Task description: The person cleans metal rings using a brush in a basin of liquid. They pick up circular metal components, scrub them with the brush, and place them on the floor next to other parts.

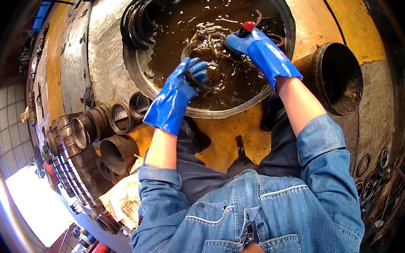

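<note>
Both my hands wear long blue rubber gloves over a round dark tub [211,113] of murky brown liquid. My left hand [181,77] is curled around a dark ring [194,79] near the tub's front left. On the right, my right hand [248,42] is closed on a tool with a red and black handle [248,26]; its working end is hidden. Between the hands, the liquid [214,48] is splashing and rippled. Several black rings [137,27] hang in a bunch over the tub's left rim. A brownish ring [278,40] shows at the right inner side.
A large rusty open cylinder [342,79] lies right of the tub. Several metal rings and short cylinders [120,118] stand in rows at the left, beside a crumpled bag [124,199]. More rings [383,158] lie at the far right. My legs and boots straddle the yellow floor [230,134].
</note>
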The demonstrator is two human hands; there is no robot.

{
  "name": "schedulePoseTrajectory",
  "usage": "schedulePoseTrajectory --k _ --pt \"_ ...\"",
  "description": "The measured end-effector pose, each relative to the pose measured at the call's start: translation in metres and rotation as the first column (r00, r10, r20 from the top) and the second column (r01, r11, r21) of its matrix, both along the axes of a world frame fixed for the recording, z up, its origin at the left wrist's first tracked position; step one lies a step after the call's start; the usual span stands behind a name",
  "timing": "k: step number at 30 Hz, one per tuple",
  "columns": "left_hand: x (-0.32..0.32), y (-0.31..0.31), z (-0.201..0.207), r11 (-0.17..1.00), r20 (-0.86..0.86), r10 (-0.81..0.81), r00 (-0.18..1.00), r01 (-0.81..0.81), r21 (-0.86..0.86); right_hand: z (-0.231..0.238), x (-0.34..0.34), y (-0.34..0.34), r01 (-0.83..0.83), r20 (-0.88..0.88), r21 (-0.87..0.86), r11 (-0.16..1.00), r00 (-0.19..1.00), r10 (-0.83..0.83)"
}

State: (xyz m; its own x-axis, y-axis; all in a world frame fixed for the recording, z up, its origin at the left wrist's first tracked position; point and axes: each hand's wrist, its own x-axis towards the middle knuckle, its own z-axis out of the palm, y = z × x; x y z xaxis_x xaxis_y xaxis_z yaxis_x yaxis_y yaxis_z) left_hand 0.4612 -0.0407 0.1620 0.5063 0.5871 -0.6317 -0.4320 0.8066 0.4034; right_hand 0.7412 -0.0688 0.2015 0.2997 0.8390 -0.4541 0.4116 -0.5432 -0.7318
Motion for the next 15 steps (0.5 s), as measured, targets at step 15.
schedulePoseTrajectory --k 15 --pt "-0.023 -0.023 0.030 0.841 -0.509 -0.043 0.860 0.307 0.446 0.004 -0.067 0.019 -0.097 -0.327 0.263 0.960 0.927 0.183"
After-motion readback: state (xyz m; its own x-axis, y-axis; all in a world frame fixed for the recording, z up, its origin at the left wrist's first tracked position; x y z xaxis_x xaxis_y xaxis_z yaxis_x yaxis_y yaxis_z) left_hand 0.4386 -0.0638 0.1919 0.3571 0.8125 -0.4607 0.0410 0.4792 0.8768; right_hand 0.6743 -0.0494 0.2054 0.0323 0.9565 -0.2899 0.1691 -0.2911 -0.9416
